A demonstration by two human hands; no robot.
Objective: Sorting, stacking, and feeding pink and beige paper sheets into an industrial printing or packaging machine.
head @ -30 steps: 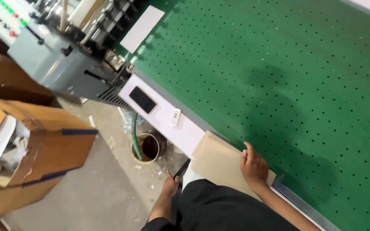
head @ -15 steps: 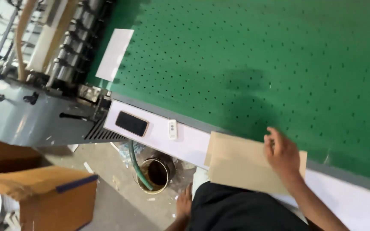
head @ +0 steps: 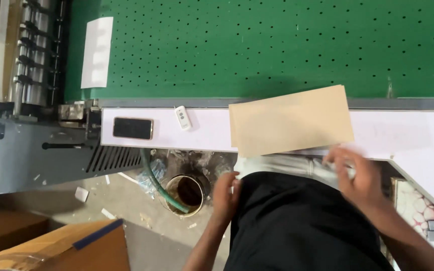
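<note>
A green perforated belt (head: 277, 45) runs beside a white ledge (head: 403, 133) above a dusty concrete floor (head: 51, 200). One tan envelope (head: 291, 120) lies across the ledge's edge, one white paper sheet (head: 97, 51) on the belt, one phone (head: 132, 128) and one small remote (head: 182, 117) on the ledge. The right hand (head: 360, 175), blurred, hovers below the envelope, grip unclear; the left hand (head: 225, 193) rests loosely curled at the waist, holding nothing.

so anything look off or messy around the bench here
The tan sheet lies slightly askew, overhanging the white ledge at its near edge. Below, the floor is littered with paper scraps around an open can with a green hose running into it. Nothing looks spilled or broken.
</note>
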